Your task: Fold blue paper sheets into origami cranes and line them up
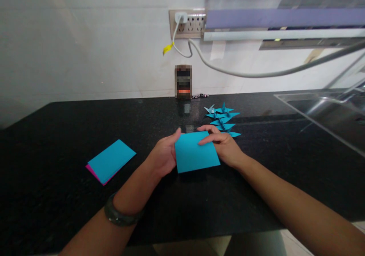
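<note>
Thick, dark greenish bangle (122,219) on left wrist (133,195)

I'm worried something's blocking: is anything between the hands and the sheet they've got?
Nothing visible. The right hand has fingers on the sheet; the left hand is at its left edge. The cranes lie beyond the right hand; the stack lies off left.

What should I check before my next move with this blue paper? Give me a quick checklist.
1. Right hand holding the blue paper, fingers over its upper right: ok.
2. Left hand at the paper's left edge: ok; whether it grips there: cannot tell.
3. Paper lying flat, no obvious fold line on its visible face: ok.
4. Paper a single layer: cannot tell.
5. Blue-and-pink paper stack apart from both hands: ok.
6. Right hand free of the folded birds: cannot tell; it partly hides the nearest one.
</note>
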`<action>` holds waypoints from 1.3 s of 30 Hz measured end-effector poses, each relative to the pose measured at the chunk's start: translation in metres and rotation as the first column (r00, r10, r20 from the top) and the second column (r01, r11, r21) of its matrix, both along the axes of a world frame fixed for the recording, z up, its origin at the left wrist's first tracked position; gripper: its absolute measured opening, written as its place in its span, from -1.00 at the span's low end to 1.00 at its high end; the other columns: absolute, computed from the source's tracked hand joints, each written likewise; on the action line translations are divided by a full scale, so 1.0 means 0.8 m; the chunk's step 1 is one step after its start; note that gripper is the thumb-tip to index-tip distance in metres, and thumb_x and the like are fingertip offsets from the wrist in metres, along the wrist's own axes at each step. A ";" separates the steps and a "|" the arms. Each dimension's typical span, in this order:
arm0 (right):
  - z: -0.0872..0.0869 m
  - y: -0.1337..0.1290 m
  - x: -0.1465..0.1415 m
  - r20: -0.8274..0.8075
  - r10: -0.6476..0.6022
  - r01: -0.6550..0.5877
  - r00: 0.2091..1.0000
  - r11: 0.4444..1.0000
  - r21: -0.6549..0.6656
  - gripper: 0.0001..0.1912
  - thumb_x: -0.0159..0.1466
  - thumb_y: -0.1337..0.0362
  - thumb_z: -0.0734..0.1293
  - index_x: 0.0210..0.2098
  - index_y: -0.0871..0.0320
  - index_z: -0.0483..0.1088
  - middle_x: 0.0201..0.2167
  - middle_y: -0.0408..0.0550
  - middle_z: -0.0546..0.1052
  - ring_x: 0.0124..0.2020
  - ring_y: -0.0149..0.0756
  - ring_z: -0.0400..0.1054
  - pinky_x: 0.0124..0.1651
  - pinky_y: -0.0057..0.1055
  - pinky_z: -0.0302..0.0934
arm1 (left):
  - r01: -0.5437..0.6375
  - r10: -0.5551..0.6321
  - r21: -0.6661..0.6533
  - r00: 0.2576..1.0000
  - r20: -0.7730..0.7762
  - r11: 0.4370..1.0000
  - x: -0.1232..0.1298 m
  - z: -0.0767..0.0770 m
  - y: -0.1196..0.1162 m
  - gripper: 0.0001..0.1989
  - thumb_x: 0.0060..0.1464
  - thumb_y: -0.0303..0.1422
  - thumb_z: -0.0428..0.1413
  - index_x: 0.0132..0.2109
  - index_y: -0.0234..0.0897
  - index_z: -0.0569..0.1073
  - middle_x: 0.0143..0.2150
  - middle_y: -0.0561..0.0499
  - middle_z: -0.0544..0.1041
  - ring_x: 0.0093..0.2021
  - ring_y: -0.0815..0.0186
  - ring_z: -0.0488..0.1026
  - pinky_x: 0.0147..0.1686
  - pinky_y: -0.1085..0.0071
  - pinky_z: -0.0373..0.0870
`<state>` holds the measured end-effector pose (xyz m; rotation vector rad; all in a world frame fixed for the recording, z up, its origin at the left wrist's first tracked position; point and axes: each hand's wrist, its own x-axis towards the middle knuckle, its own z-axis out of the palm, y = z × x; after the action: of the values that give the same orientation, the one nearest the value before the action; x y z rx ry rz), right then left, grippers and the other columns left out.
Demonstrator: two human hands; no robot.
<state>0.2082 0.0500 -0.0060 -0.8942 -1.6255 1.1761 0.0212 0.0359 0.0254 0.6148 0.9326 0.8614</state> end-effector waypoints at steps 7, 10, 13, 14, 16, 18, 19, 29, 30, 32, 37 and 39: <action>0.003 -0.005 0.001 0.403 -0.207 -0.054 0.891 0.835 0.548 -0.70 0.08 0.27 0.39 -0.16 -0.04 0.48 0.13 -0.02 0.13 0.16 -0.07 0.02 0.15 -0.03 -0.04 | -0.250 0.256 0.085 0.965 -0.063 0.964 -0.004 -0.008 0.006 -0.48 0.02 -0.55 0.05 0.15 -0.35 0.19 -0.17 -0.18 0.51 -0.37 0.24 0.50 -0.28 0.22 0.45; 0.006 -0.006 0.003 0.438 -0.263 -0.108 0.860 0.745 0.658 -0.83 0.13 0.30 0.34 -0.28 -0.03 0.52 0.12 -0.03 0.17 0.15 -0.05 0.04 0.14 0.00 -0.06 | -0.273 0.280 0.113 0.959 -0.042 0.955 -0.005 -0.011 0.009 -0.57 0.01 -0.55 0.06 0.08 -0.38 0.26 -0.22 -0.16 0.52 -0.37 0.24 0.50 -0.30 0.23 0.46; 0.006 -0.006 0.002 0.418 -0.290 -0.039 0.861 0.782 0.622 -0.88 0.18 0.26 0.30 -0.35 0.07 0.50 0.07 0.03 0.24 0.11 -0.07 0.10 0.11 -0.03 0.00 | -0.185 0.182 0.173 0.983 0.035 0.967 -0.006 -0.014 0.009 -0.78 0.02 -0.55 0.07 -0.13 -0.44 0.39 -0.28 -0.13 0.54 -0.37 0.30 0.49 -0.27 0.33 0.45; 0.004 -0.005 0.001 0.408 -0.299 -0.003 0.862 0.804 0.595 -0.86 0.19 0.24 0.29 -0.37 0.11 0.48 0.05 0.05 0.26 0.10 -0.07 0.12 0.10 -0.04 0.02 | -0.148 0.139 0.197 0.989 0.056 0.969 -0.006 -0.015 0.008 -0.84 0.02 -0.55 0.08 -0.19 -0.43 0.42 -0.30 -0.11 0.54 -0.36 0.32 0.49 -0.25 0.36 0.44; 0.001 -0.004 -0.001 0.374 -0.328 0.083 0.867 0.836 0.542 -0.83 0.20 0.21 0.27 -0.41 0.15 0.44 0.01 0.10 0.29 0.07 -0.07 0.15 0.08 -0.04 0.04 | -0.094 0.073 0.225 0.992 0.099 0.970 -0.005 -0.016 0.006 -0.90 0.02 -0.51 0.09 -0.25 -0.41 0.45 -0.30 -0.08 0.54 -0.33 0.33 0.49 -0.24 0.39 0.43; -0.003 -0.003 -0.003 0.332 -0.356 0.164 0.874 0.857 0.488 -0.82 0.17 0.18 0.29 -0.43 0.17 0.40 -0.02 0.12 0.29 0.05 -0.07 0.18 0.07 -0.05 0.07 | -0.075 0.044 0.221 0.988 0.145 0.972 -0.003 -0.017 0.004 -0.89 0.04 -0.44 0.10 -0.26 -0.39 0.46 -0.29 -0.07 0.54 -0.31 0.32 0.49 -0.23 0.38 0.44; -0.004 -0.002 -0.004 0.315 -0.362 0.193 0.877 0.868 0.458 -0.82 0.16 0.17 0.31 -0.43 0.18 0.39 -0.04 0.13 0.29 0.04 -0.08 0.19 0.06 -0.07 0.09 | -0.074 0.038 0.213 0.985 0.168 0.974 -0.002 -0.018 0.002 -0.85 0.06 -0.37 0.10 -0.26 -0.39 0.47 -0.28 -0.08 0.54 -0.30 0.31 0.49 -0.24 0.36 0.44; 0.000 -0.008 -0.012 0.208 -0.331 0.258 0.921 0.915 0.310 -0.87 0.12 0.21 0.32 -0.45 0.15 0.35 -0.31 -0.01 0.38 -0.22 -0.24 0.28 -0.11 -0.24 0.19 | -0.092 0.132 0.430 0.989 -0.065 0.898 0.006 -0.037 -0.006 -0.67 -0.22 -0.37 0.31 -0.25 -0.35 0.44 -0.40 0.06 0.50 -0.40 0.41 0.43 -0.32 0.47 0.41; 0.000 -0.009 -0.013 0.180 -0.324 0.271 0.929 0.925 0.266 -0.86 0.10 0.20 0.33 -0.44 0.15 0.34 -0.32 -0.03 0.38 -0.25 -0.26 0.28 -0.14 -0.26 0.20 | -0.108 0.154 0.431 0.985 -0.073 0.896 0.007 -0.039 -0.006 -0.71 -0.19 -0.35 0.29 -0.28 -0.35 0.43 -0.41 0.06 0.49 -0.40 0.41 0.43 -0.32 0.45 0.42; 0.001 -0.011 -0.017 0.072 -0.319 0.310 0.945 0.944 0.116 -0.77 0.04 0.18 0.37 -0.38 0.13 0.30 -0.37 -0.09 0.37 -0.33 -0.31 0.28 -0.24 -0.33 0.23 | -0.147 0.196 0.432 0.978 -0.072 0.890 0.008 -0.039 -0.005 -0.74 -0.16 -0.34 0.27 -0.30 -0.36 0.42 -0.41 0.05 0.49 -0.37 0.38 0.44 -0.32 0.41 0.44; 0.007 -0.012 -0.021 -0.081 -0.278 0.257 0.957 0.944 -0.207 -0.61 -0.03 0.07 0.40 -0.31 0.13 0.26 -0.51 -0.20 0.34 -0.52 -0.42 0.22 -0.51 -0.47 0.16 | -0.197 0.247 0.452 0.968 -0.053 0.870 0.007 -0.037 -0.004 -0.76 -0.15 -0.36 0.26 -0.29 -0.34 0.43 -0.38 0.05 0.50 -0.34 0.37 0.45 -0.30 0.40 0.43; 0.009 -0.012 -0.018 0.018 -0.262 0.260 0.965 0.944 -0.205 -0.68 0.04 0.03 0.35 -0.48 0.16 0.26 -0.63 -0.23 0.27 -0.60 -0.46 0.13 -0.56 -0.49 0.07 | -0.192 0.245 0.447 0.968 -0.063 0.874 0.007 -0.037 -0.004 -0.76 -0.17 -0.36 0.27 -0.31 -0.35 0.44 -0.40 0.05 0.50 -0.35 0.36 0.45 -0.30 0.39 0.42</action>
<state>0.1936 0.0406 0.0012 -1.1951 -1.3435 1.1707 0.0267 0.0329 -0.0042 0.9697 0.9305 1.2693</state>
